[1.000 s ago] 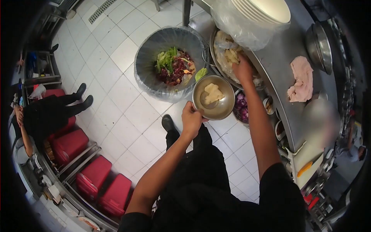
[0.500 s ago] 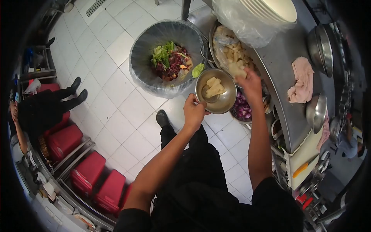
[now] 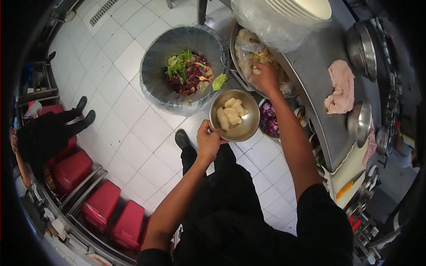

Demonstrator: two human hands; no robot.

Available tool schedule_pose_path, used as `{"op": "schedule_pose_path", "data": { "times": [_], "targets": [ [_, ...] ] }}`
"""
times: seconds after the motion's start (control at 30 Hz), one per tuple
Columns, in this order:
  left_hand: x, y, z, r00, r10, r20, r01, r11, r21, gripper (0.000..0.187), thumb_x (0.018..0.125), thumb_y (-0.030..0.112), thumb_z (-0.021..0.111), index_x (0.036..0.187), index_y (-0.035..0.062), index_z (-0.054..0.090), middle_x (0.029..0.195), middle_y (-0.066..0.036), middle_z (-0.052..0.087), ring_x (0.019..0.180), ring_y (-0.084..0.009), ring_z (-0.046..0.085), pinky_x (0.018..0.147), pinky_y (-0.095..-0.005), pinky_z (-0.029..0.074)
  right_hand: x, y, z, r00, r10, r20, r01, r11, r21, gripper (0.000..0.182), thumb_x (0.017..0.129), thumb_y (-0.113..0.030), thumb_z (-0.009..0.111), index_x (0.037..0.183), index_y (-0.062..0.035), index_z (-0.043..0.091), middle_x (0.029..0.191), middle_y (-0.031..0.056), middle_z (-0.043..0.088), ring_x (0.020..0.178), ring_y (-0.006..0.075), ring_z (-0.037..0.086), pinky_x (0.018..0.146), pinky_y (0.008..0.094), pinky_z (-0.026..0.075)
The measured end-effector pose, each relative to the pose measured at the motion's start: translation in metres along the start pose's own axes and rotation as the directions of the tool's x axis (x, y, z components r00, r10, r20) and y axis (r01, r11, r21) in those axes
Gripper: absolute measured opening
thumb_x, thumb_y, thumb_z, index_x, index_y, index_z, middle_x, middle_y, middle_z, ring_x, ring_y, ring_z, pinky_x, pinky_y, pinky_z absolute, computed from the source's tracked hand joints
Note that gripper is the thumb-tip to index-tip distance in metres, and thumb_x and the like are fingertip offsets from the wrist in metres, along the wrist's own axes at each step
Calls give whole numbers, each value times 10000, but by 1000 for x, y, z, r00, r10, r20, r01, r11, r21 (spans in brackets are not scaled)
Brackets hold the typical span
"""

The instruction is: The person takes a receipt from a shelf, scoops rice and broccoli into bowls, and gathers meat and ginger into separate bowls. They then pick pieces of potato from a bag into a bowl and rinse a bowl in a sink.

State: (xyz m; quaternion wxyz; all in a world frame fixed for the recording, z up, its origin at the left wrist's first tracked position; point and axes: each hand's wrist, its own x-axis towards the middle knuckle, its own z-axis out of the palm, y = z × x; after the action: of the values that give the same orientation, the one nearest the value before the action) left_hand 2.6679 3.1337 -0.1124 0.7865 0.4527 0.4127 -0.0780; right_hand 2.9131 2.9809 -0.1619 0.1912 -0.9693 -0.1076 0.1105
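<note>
My left hand (image 3: pixel 209 141) grips the rim of a metal bowl (image 3: pixel 248 126), its fingers wrapped round the lower left edge. Several pale yellow pieces (image 3: pixel 232 113) lie inside the bowl. Above and to the right, my right hand (image 3: pixel 265 78) reaches into a large metal pot (image 3: pixel 234 52) lined with clear plastic, among more pale pieces (image 3: pixel 262 56). Its fingers are bent down and partly hidden, so what they hold cannot be made out. Purple onions (image 3: pixel 269 119) sit in a container just right of the bowl.
A lined bin (image 3: pixel 153 84) with vegetable scraps stands left of the pot. The steel counter (image 3: pixel 310 84) bears stacked plates (image 3: pixel 306 9), a pink cloth (image 3: pixel 341 86) and metal bowls (image 3: pixel 358 124). An orange-handled knife (image 3: pixel 344 189) lies lower right. Another person (image 3: pixel 40 133) is at far left, near red containers (image 3: pixel 101 203).
My right hand has moved up and left into the pot. The bowl has shifted slightly left and down with my left hand, and more pale pieces show in it.
</note>
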Motion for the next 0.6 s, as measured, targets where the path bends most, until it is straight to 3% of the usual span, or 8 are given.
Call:
{"op": "schedule_pose_path", "data": {
  "times": [0.13,0.23,0.3,0.43,0.6],
  "targets": [
    [3,-1,-4,1000,-4,12,4,1000,25,154,794,-51,534,803,24,400,884,-186,596,778,-282,664,620,-346,610,-1,54,-2,964,250,87,-260,957,130,427,758,-219,579,1146,-43,602,1192,209,541,1095,346,533,936,386,402],
    [6,2,-4,1000,-17,5,17,1000,-6,167,765,-59,529,768,40,394,841,-126,564,736,-216,631,575,-327,604,3,81,-1,942,319,100,-329,939,99,541,781,-238,546,1284,-51,481,1302,227,466,1194,330,469,982,381,365],
    [7,3,-4,1000,-18,2,18,1000,-24,174,750,-62,526,752,49,392,817,-95,548,711,-181,614,548,-317,600,15,105,16,957,283,62,-289,941,174,597,778,-246,552,1336,-76,425,1349,225,427,1249,313,416,1006,373,343],
    [9,4,-3,1000,5,7,-5,999,-40,173,750,-62,522,755,54,395,802,-87,547,693,-174,612,537,-312,595,0,50,-4,994,104,-25,-104,995,6,628,779,-246,553,1375,-129,393,1310,242,473,1210,335,470,985,394,380],
    [7,8,-3,1000,-7,8,8,998,-56,171,751,-64,518,756,52,393,790,-86,544,669,-172,615,528,-310,595,7,65,19,966,197,-170,-232,946,-225,613,790,-264,568,1371,-163,401,1116,260,588,997,408,585,879,457,459]
  ]
}}
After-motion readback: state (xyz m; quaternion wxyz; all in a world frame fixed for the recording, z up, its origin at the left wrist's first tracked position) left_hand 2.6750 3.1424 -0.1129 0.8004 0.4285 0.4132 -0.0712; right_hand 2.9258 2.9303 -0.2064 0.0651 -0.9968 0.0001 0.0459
